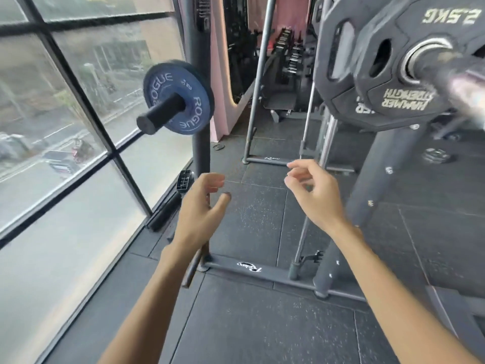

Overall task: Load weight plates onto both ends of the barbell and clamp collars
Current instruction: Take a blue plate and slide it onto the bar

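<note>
The barbell sleeve juts toward me at the upper right, blurred. On it sits a small black 2.5 kg plate in front of a larger black plate. A blue Rogue plate hangs on a storage peg of the black upright at the left. A black collar lies on the floor by the window. My left hand and my right hand hover empty over the floor mats, fingers loosely curled, below the plates and touching nothing.
A large window fills the left side. Rack base bars and thin metal uprights cross the rubber floor ahead. A thick black post stands at the right. Racks of dumbbells are in the back.
</note>
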